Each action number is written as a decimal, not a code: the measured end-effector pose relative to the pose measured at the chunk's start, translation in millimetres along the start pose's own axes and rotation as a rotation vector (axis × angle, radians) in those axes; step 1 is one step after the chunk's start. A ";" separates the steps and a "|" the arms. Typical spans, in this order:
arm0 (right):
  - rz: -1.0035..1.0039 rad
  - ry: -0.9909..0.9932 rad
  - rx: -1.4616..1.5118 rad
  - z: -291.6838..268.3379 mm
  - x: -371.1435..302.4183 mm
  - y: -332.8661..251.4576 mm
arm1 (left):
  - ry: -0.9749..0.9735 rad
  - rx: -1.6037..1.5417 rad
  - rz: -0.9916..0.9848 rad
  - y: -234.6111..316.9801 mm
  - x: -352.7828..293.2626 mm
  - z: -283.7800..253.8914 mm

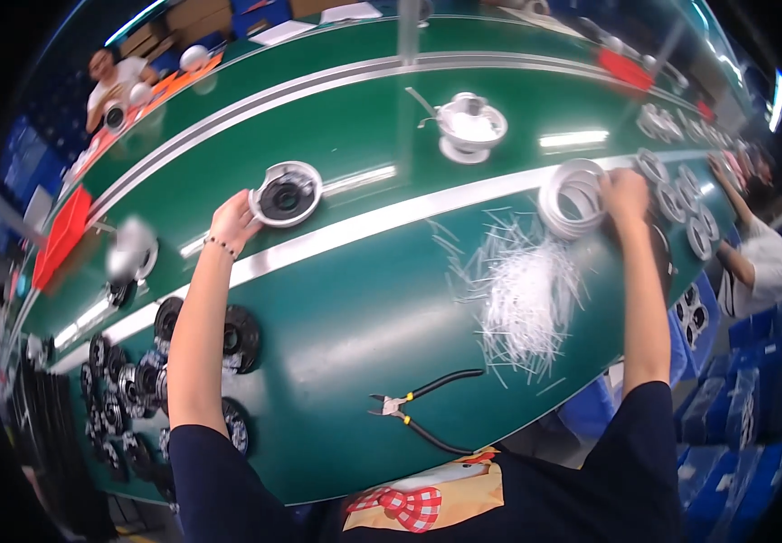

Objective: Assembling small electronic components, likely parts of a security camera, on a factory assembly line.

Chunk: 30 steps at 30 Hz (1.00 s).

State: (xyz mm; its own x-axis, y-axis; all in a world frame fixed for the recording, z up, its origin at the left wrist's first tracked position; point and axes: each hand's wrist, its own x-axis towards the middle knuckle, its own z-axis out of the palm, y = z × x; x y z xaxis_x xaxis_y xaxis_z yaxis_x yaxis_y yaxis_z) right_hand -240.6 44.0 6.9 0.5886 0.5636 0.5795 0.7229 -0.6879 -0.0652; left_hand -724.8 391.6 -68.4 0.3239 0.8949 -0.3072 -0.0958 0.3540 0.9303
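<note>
My left hand (235, 220) is closed on the near-left rim of a round white housing (312, 210) with a black centre, over the green conveyor. Out to the right, my right hand (626, 195) has its fingers curled at the right rim of a stack of white rings (555, 217); how many it grips cannot be seen. Just below that stack lies a heap of thin white strips (528, 303). A pair of cutting pliers (393, 405) with black handles rests on the green table in front of me, its jaws apart.
Several black round parts (241, 339) crowd the table's left side. White rings (671, 203) lie beyond my right hand. Farther off, the conveyor carries a white housing (470, 127) and a blurred white dome (131, 249). People (119, 81) sit at the far left and right.
</note>
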 end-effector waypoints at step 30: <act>-0.906 -0.758 0.385 -78.2 -203.6 -294.0 | 0.158 0.161 0.373 -39.0 -238.9 -57.1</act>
State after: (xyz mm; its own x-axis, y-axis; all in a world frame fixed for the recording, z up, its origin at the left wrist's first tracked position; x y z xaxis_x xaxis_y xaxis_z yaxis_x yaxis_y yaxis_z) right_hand -601.2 95.7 -28.4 -0.2100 0.9754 -0.0670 0.9615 0.1936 -0.1952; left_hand -852.1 179.5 -42.7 0.1453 0.9885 0.0408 -0.0268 -0.0373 0.9989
